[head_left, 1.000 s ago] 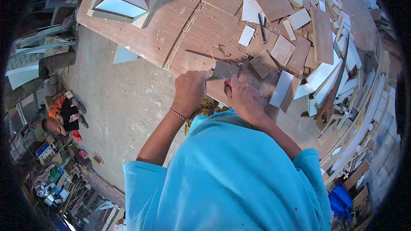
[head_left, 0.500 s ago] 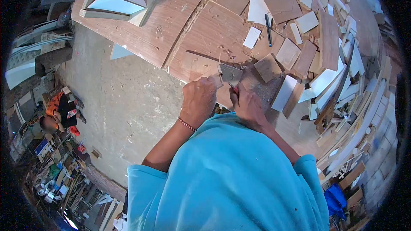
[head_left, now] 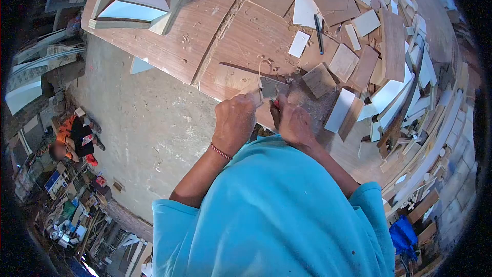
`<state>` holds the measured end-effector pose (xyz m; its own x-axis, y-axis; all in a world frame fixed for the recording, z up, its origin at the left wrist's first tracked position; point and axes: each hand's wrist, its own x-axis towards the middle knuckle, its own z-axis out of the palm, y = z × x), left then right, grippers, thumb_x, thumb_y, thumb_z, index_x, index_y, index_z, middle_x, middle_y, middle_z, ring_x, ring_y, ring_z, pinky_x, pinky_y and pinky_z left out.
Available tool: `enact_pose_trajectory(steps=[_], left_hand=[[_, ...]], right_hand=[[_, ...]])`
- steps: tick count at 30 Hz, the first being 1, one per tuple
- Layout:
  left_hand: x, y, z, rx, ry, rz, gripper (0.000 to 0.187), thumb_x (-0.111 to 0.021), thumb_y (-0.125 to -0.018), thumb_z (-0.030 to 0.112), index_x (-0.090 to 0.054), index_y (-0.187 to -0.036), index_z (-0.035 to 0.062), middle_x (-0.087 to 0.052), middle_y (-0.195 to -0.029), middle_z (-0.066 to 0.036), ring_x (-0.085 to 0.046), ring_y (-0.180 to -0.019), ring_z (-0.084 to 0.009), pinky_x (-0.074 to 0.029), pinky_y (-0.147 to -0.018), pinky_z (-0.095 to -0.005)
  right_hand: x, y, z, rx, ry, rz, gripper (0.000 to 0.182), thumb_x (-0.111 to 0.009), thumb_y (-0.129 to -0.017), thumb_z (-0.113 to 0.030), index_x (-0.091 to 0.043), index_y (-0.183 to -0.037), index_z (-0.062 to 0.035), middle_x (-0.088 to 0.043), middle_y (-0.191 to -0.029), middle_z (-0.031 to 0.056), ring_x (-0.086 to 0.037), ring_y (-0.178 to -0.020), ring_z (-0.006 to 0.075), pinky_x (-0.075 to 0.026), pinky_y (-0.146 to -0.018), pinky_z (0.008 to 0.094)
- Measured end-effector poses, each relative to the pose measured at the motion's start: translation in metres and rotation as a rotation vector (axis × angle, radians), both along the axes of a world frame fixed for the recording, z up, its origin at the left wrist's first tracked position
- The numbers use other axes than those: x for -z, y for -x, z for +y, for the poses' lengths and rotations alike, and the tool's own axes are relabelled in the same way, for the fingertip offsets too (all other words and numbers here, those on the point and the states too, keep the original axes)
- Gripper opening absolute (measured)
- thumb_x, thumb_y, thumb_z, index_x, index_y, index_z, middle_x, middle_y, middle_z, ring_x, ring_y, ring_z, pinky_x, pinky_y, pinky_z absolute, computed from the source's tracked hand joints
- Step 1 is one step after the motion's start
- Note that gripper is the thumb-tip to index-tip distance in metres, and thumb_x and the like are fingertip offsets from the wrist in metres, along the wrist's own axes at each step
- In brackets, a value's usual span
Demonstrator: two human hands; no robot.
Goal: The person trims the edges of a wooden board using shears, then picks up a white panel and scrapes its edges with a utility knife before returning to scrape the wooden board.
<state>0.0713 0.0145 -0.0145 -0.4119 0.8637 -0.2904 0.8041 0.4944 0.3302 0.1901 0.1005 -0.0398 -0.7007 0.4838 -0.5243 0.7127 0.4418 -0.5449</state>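
Near the front edge of the workbench [head_left: 225,79], my left hand [head_left: 234,118] is closed, its fingertips around the end of a small pale wood piece [head_left: 258,95]. A red-and-white cord circles that wrist. My right hand [head_left: 293,119] is closed on a slim tool with a red part [head_left: 277,103]; its kind is hard to make out, as the fingers cover most of it. Just beyond both hands lies a flat grey square piece [head_left: 273,87]. A brown wood block [head_left: 319,80] sits to the right of it.
Several board offcuts [head_left: 353,64] and a dark pen [head_left: 320,35] lie on the right of the bench. A wooden box-like frame [head_left: 138,2] stands at the far left corner. Curled shavings are scattered about. A person in orange [head_left: 74,136] is on the floor at left.
My left hand has shifted slightly left and down. The right hand has turned a little, hiding more of the slim tool. The view has moved slightly.
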Motion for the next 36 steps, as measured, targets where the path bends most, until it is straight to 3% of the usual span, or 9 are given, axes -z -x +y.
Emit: enact_pose_trajectory(steps=[8, 10, 20, 23, 27, 33, 36], left_hand=[[-0.006, 0.000, 0.002, -0.022, -0.029, -0.004, 0.025, -0.053, -0.063, 0.003, -0.055, -0.087, 0.0100, -0.055, -0.063, -0.010, -0.055, -0.057, -0.0262, -0.043, -0.047, -0.0350], [-0.009, -0.003, 0.003, -0.003, -0.053, 0.025, 0.002, -0.050, -0.063, 0.003, -0.051, -0.064, 0.0025, -0.054, -0.059, -0.013, -0.056, -0.052, -0.0272, -0.044, -0.045, -0.0344], [-0.006, 0.001, 0.002, -0.005, -0.106, 0.037, 0.003, -0.051, -0.061, 0.003, -0.053, -0.063, 0.0027, -0.054, -0.058, -0.014, -0.056, -0.054, -0.0284, -0.044, -0.046, -0.0350], [-0.005, 0.000, 0.000, -0.022, -0.046, -0.004, 0.007, -0.053, -0.063, 0.005, -0.053, -0.070, 0.0047, -0.054, -0.061, -0.012, -0.055, -0.058, -0.0285, -0.043, -0.049, -0.0374], [-0.004, -0.005, 0.000, -0.042, -0.037, 0.017, 0.006, -0.053, -0.063, 0.004, -0.052, -0.069, 0.0043, -0.055, -0.061, -0.012, -0.055, -0.058, -0.0283, -0.043, -0.049, -0.0372], [-0.004, -0.003, 0.001, -0.012, -0.075, 0.045, 0.002, -0.052, -0.063, 0.004, -0.053, -0.065, 0.0032, -0.055, -0.060, -0.013, -0.055, -0.056, -0.0282, -0.044, -0.047, -0.0359], [-0.006, -0.003, 0.001, -0.002, -0.105, 0.079, 0.003, -0.051, -0.062, 0.004, -0.053, -0.061, 0.0024, -0.054, -0.058, -0.014, -0.056, -0.054, -0.0277, -0.045, -0.046, -0.0347]], right_hand=[[0.003, 0.013, 0.004, 0.008, -0.022, 0.019, 0.020, -0.042, -0.079, -0.022, -0.042, -0.078, -0.0019, -0.054, -0.065, 0.0201, -0.053, -0.061, 0.0368, -0.040, -0.053, 0.0457], [0.011, 0.010, 0.002, 0.018, -0.053, 0.061, 0.018, -0.045, -0.078, -0.021, -0.042, -0.078, -0.0028, -0.053, -0.062, 0.0197, -0.053, -0.059, 0.0366, -0.040, -0.052, 0.0450], [0.007, -0.001, 0.001, 0.049, -0.036, 0.087, 0.017, -0.044, -0.078, -0.020, -0.043, -0.078, -0.0034, -0.051, -0.061, 0.0220, -0.052, -0.059, 0.0383, -0.039, -0.050, 0.0461], [0.013, 0.003, 0.001, 0.021, -0.063, 0.073, 0.017, -0.045, -0.078, -0.020, -0.045, -0.080, -0.0035, -0.051, -0.059, 0.0207, -0.051, -0.057, 0.0371, -0.038, -0.050, 0.0463], [0.027, 0.006, -0.001, -0.006, -0.103, 0.154, 0.017, -0.045, -0.079, -0.020, -0.046, -0.077, -0.0037, -0.051, -0.060, 0.0202, -0.052, -0.057, 0.0367, -0.037, -0.050, 0.0464], [0.029, 0.011, -0.001, 0.016, -0.152, 0.017, 0.016, -0.045, -0.078, -0.020, -0.047, -0.076, -0.0047, -0.052, -0.060, 0.0187, -0.052, -0.058, 0.0352, -0.039, -0.050, 0.0460], [0.026, 0.008, 0.001, 0.026, -0.119, 0.104, 0.016, -0.045, -0.078, -0.021, -0.048, -0.076, -0.0045, -0.052, -0.060, 0.0186, -0.053, -0.059, 0.0359, -0.040, -0.052, 0.0462]])
